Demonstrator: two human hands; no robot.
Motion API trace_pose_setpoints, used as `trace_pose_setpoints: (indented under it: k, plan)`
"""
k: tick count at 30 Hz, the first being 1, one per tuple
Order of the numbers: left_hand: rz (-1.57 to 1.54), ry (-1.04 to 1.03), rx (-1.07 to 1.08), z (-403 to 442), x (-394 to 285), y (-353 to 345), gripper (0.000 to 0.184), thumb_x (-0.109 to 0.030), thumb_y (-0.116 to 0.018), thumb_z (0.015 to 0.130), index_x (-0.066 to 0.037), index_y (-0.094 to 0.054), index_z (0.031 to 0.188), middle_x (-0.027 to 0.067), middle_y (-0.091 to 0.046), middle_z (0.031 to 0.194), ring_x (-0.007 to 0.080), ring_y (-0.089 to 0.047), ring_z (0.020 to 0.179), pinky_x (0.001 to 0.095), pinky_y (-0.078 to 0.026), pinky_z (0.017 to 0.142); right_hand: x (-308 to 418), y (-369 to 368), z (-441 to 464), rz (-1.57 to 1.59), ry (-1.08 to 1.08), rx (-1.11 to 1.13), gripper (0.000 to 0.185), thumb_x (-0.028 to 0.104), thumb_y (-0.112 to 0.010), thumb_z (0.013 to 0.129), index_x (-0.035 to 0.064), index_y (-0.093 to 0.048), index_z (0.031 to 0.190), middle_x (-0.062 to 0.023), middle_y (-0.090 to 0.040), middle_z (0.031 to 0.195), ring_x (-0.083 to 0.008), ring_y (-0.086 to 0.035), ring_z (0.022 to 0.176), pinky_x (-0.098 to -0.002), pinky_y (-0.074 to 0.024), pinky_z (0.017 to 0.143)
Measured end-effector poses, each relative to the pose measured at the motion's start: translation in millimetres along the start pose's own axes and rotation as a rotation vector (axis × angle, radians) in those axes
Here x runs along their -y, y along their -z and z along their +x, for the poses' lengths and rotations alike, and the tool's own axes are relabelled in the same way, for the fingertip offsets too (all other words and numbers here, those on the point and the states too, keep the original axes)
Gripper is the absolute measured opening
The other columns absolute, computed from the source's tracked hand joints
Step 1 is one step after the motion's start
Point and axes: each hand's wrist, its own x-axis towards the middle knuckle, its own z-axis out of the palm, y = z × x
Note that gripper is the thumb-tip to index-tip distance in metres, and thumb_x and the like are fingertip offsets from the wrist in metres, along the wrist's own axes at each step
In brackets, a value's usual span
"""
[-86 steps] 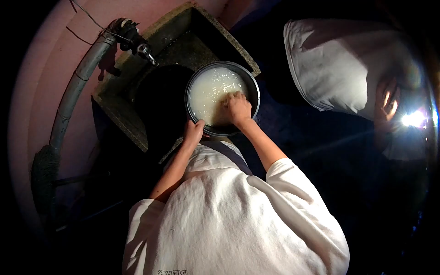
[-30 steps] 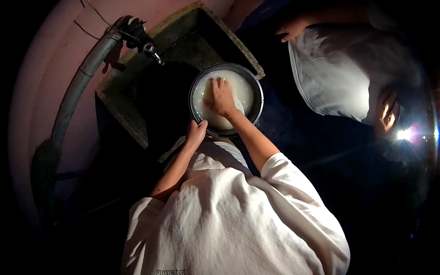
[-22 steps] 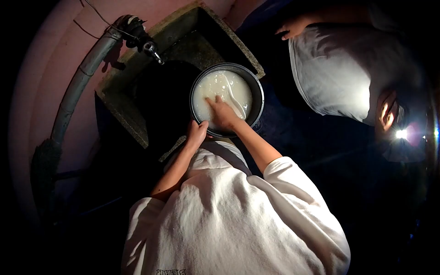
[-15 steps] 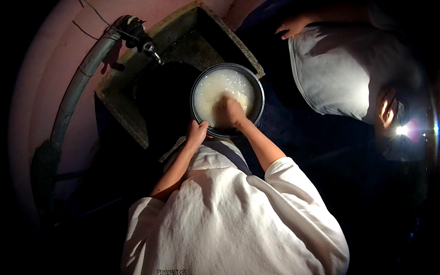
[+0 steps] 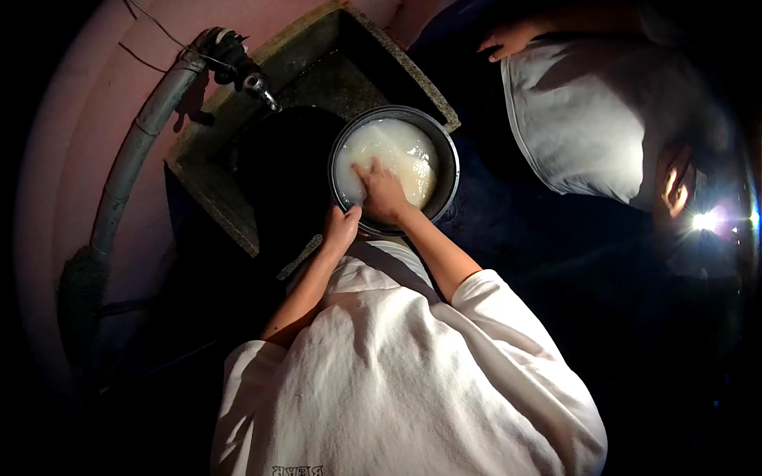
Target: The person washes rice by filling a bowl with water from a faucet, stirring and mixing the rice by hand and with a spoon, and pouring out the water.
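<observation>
A round dark pot (image 5: 452,163) is held in front of my waist, over the near edge of the sink. Cloudy white water (image 5: 385,136) fills much of it, with a pale, grainy mound that looks like rice (image 5: 419,178) on the right side. My left hand (image 5: 342,226) grips the pot's rim at the lower left, thumb over the edge. Inside the pot is my right hand (image 5: 381,193), fingers spread and pointing up and left, the tips at the water. Nothing shows in its grasp.
A stone sink (image 5: 432,99) stands beyond the pot, mostly in shadow. Above its left side, a metal tap (image 5: 258,86) joins a grey pipe (image 5: 136,141) along the pink wall. At the right, another person in a light shirt (image 5: 583,127) stands close, with a bright light nearby.
My right hand has moved left and slightly toward me in the pot, and its fingers, blurred before, are now spread. My left hand stays on the rim.
</observation>
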Motion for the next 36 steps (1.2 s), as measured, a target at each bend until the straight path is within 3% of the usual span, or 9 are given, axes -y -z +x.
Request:
trace_pose_setpoints:
  k: [9,12,14,20,23,27,33,35,36]
  plan:
    - [0.057,0.092,0.084,8,17,2,0.036,-0.007,-0.045,0.076,0.005,-0.047,0.111,0.0130,-0.059,0.081,0.0180,-0.058,0.057,0.0325,-0.048,0.039,-42,19,-26,-0.010,-0.003,0.052,0.042,0.020,-0.062,0.074,0.0073,-0.049,0.112,-0.0192,-0.058,0.100,-0.0339,-0.059,0.092,-0.0406,-0.0501,0.076]
    - [-0.081,0.052,0.028,5,14,-3,0.015,-0.004,-0.044,0.077,0.005,-0.055,0.080,0.0086,-0.057,0.066,0.0194,-0.057,0.046,0.0317,-0.050,0.039,-33,31,-38,-0.144,-0.211,-0.052,0.044,0.024,-0.062,0.077,0.0044,-0.047,0.113,-0.0205,-0.057,0.102,-0.0317,-0.058,0.096,-0.0390,-0.0500,0.078]
    - [-0.145,0.018,0.014,5,13,-4,0.042,-0.006,-0.045,0.077,0.003,-0.041,0.118,0.0169,-0.058,0.091,0.0206,-0.060,0.058,0.0312,-0.053,0.039,-28,31,-37,-0.122,-0.275,0.012,0.055,0.033,-0.065,0.075,0.0007,-0.046,0.115,-0.0228,-0.054,0.109,-0.0318,-0.056,0.101,-0.0395,-0.0491,0.081]
    - [-0.104,0.045,0.027,4,5,-3,0.044,-0.004,-0.045,0.077,0.003,-0.039,0.120,0.0157,-0.057,0.090,0.0211,-0.060,0.059,0.0313,-0.055,0.041,-24,-11,-4,0.197,-0.230,0.186,0.067,0.027,-0.072,0.066,-0.0082,-0.044,0.116,-0.0276,-0.056,0.105,-0.0377,-0.057,0.099,-0.0375,-0.0497,0.077]
    - [-0.072,0.073,0.039,4,5,-1,0.039,-0.004,-0.045,0.077,0.005,-0.042,0.115,0.0147,-0.057,0.088,0.0196,-0.059,0.058,0.0312,-0.055,0.040,-15,-15,13,0.592,-0.203,0.156,0.056,0.020,-0.072,0.067,-0.0095,-0.049,0.109,-0.0230,-0.060,0.096,-0.0336,-0.059,0.091,-0.0367,-0.0484,0.076]
    - [-0.095,0.067,0.021,1,-3,-3,0.034,-0.005,-0.044,0.078,0.006,-0.045,0.110,0.0132,-0.057,0.084,0.0185,-0.059,0.058,0.0309,-0.054,0.040,9,5,24,1.632,-0.501,0.075,0.027,0.004,-0.055,0.081,0.0055,-0.051,0.107,-0.0082,-0.058,0.085,-0.0167,-0.055,0.070,-0.0299,-0.0433,0.052]
    - [-0.018,0.068,0.030,4,1,-1,0.029,-0.005,-0.045,0.077,0.006,-0.047,0.104,0.0111,-0.057,0.077,0.0184,-0.058,0.056,0.0322,-0.054,0.039,-15,14,34,1.525,-0.532,-0.130,0.013,0.013,-0.050,0.088,0.0035,-0.055,0.095,-0.0064,-0.056,0.072,-0.0140,-0.049,0.046,-0.0264,-0.0347,0.037]
    - [0.258,-0.441,-0.096,18,37,1,0.029,-0.006,-0.046,0.076,0.006,-0.048,0.102,0.0119,-0.057,0.078,0.0189,-0.058,0.055,0.0325,-0.052,0.044,-20,22,32,1.217,-0.551,-0.253,0.019,0.017,-0.055,0.085,-0.0012,-0.057,0.085,-0.0119,-0.057,0.065,-0.0215,-0.054,0.047,-0.0347,-0.0427,0.045]
    - [0.255,-0.442,-0.097,13,26,0,0.029,-0.006,-0.046,0.076,0.006,-0.048,0.102,0.0119,-0.057,0.078,0.0189,-0.058,0.055,0.0325,-0.052,0.044,-25,17,33,1.214,-0.550,-0.254,0.019,0.017,-0.055,0.085,-0.0012,-0.057,0.085,-0.0119,-0.057,0.065,-0.0215,-0.054,0.047,-0.0347,-0.0427,0.045]
